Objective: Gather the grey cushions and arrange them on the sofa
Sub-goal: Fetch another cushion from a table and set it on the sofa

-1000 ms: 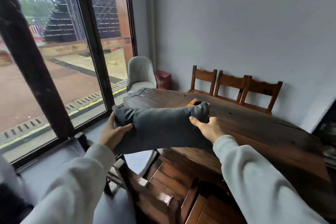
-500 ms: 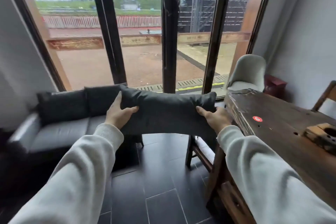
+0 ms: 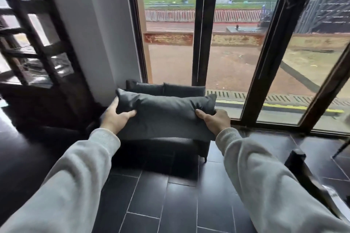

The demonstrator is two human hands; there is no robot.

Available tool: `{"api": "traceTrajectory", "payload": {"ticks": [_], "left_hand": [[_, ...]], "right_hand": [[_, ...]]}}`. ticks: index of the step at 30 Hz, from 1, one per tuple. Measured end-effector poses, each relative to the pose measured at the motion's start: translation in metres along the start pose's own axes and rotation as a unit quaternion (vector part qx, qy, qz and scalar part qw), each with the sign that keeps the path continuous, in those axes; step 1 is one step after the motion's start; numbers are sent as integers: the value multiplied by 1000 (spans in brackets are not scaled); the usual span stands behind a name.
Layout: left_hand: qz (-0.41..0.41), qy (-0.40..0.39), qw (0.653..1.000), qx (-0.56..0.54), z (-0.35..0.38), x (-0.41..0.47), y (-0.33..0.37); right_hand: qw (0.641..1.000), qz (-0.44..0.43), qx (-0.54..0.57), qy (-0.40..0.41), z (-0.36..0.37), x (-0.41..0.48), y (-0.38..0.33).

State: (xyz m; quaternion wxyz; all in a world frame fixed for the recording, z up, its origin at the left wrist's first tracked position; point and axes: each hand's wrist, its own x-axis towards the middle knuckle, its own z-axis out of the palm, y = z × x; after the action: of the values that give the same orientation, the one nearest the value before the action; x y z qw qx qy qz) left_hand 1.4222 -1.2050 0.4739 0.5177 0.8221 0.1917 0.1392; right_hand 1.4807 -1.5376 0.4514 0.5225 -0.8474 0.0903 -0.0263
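In the head view, there is one grey cushion (image 3: 166,113) held in the air in front of the person, long side going from left to right. The left hand (image 3: 116,117) is clamped on its left end, with the thumb on the near face and the fingers wrapped behind. The right hand (image 3: 215,120) is clamped on its right end in the same way. Both arms are stretched forward in light grey sleeves (image 3: 75,176).

Behind and below the held cushion stands one dark grey sofa (image 3: 170,143), against the window (image 3: 233,47). The cushion hangs above its seat, and I cannot tell if it touches the seat. Two more grey cushions (image 3: 164,89) stand upright side by side along the sofa's back, touching each other. So three cushions are visible in total: one in the hands, two on the sofa.

The floor (image 3: 170,195) is made of dark glossy tiles. At the lower right edge, one dark wooden piece of furniture (image 3: 310,176) shows in part, blurred. On the left is one dark wooden lattice screen (image 3: 37,34).
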Motion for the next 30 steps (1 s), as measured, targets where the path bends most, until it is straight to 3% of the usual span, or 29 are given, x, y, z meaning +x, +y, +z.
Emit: {"api": "traceTrajectory", "payload": {"ticks": [13,30], "left_hand": [[-82,87,992,-33,-24,169,-61],[-89,90,991,-32,-43,501,-123]], "right_hand": [[996,-24,-3,-90,154,174,-63],[994,-28,-26,-104,384,414,-148]]}}
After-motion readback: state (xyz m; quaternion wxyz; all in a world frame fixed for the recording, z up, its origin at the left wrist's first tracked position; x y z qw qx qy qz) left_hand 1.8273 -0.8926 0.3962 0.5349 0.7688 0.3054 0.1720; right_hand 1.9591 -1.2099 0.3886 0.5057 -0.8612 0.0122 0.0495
